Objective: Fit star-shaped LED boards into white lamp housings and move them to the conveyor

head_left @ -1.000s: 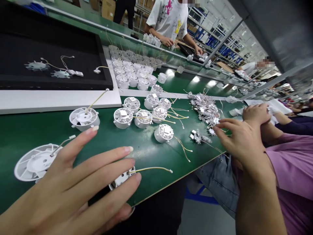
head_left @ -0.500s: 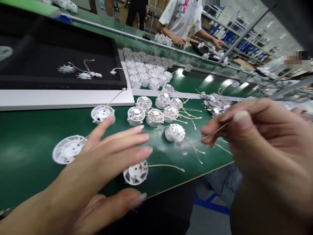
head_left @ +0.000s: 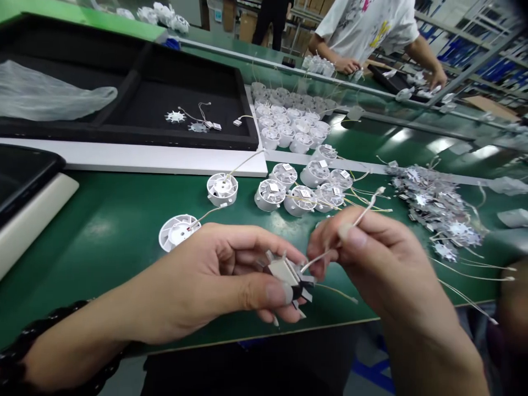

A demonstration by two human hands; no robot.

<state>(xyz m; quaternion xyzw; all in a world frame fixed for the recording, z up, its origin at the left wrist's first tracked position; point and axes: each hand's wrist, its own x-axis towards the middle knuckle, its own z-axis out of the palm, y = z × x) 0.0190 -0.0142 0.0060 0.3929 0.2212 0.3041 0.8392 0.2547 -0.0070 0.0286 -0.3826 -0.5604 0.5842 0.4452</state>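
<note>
Near the table's front edge, my left hand grips a small silvery finned part with a pale block on it, between thumb and fingers. My right hand pinches the thin white cable that runs from this part, its connector end sticking up past the thumb. Left of my hands, two round white housings lie on the green table, cables rising from them. Behind my hands stands a group of white housings with square blocks on top. A yellowish cable shows below my fingers; its housing is hidden.
A black tray on a white board holds a few star-shaped parts and a plastic bag. More white housings stand in rows behind. At right lies a heap of silvery parts. A person works across the table.
My left hand has moved right and closed on the finned part. My right hand has come in towards it, still pinching the cable. The view has shifted left, showing more of the tray.
</note>
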